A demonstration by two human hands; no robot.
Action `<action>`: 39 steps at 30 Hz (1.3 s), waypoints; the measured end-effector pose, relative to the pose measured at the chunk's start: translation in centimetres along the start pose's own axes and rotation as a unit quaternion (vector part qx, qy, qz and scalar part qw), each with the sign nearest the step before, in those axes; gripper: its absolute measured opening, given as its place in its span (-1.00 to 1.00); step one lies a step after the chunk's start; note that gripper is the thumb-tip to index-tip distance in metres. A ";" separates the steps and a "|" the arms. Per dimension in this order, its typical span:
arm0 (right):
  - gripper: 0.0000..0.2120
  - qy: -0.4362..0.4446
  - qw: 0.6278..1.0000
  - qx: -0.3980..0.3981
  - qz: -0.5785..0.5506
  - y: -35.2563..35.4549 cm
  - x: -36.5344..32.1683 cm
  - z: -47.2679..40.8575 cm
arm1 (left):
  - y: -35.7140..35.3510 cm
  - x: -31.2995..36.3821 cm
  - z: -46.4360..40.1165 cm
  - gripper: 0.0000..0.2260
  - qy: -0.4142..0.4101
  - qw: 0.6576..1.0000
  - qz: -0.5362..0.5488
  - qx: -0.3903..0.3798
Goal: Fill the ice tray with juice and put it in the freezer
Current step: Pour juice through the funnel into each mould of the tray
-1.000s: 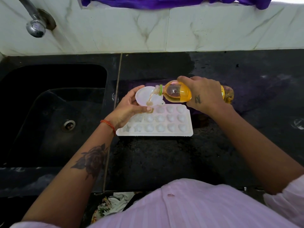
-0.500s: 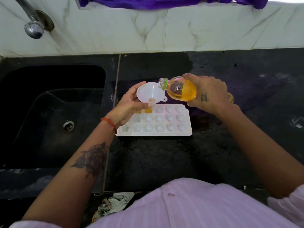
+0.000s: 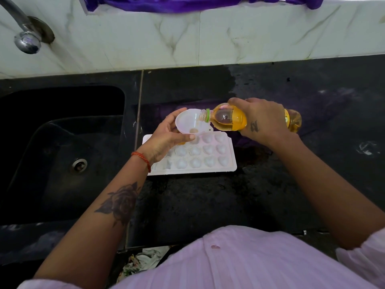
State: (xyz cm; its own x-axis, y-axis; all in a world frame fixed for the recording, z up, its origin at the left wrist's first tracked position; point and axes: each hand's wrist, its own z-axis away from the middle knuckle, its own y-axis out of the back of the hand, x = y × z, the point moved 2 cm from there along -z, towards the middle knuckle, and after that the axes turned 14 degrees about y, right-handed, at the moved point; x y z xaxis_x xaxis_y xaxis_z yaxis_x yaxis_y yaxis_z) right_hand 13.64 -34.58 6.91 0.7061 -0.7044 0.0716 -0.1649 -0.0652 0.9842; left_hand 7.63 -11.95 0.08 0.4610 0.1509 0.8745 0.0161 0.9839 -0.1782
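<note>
A white ice tray (image 3: 208,161) with several shaped cavities lies on the black counter (image 3: 198,205). One cavity near its far left holds orange juice, partly hidden by my hand. My left hand (image 3: 166,136) holds a small white funnel (image 3: 190,124) over the tray's far left part. My right hand (image 3: 260,119) grips a clear bottle of orange juice (image 3: 227,119), tipped sideways with its open mouth over the funnel's rim. A little juice sits in the funnel's throat.
A black sink (image 3: 62,153) with a drain lies left of the tray. A metal tap (image 3: 25,36) juts from the marble wall above it. Purple cloth (image 3: 166,3) hangs at the top. Wet patches mark the counter behind the tray.
The bottle's mouth lifted off the funnel half a second ago and has now come back down over its rim. The funnel has shifted slightly along the tray's far row.
</note>
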 end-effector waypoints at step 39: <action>-0.38 -0.034 0.999 -0.008 0.005 0.7 2.5 2.1 | -2.7 0.7 -2.0 -0.32 0.015 0.999 -0.045 -0.020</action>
State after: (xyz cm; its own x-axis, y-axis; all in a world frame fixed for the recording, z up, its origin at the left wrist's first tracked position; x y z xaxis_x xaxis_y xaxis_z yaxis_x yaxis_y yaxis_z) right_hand 13.83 -37.84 7.40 0.6565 -0.7510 0.0706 -0.1602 -0.0473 0.9860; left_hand 9.70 -14.68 0.21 0.4825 0.0576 0.8740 0.0942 0.9886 -0.1172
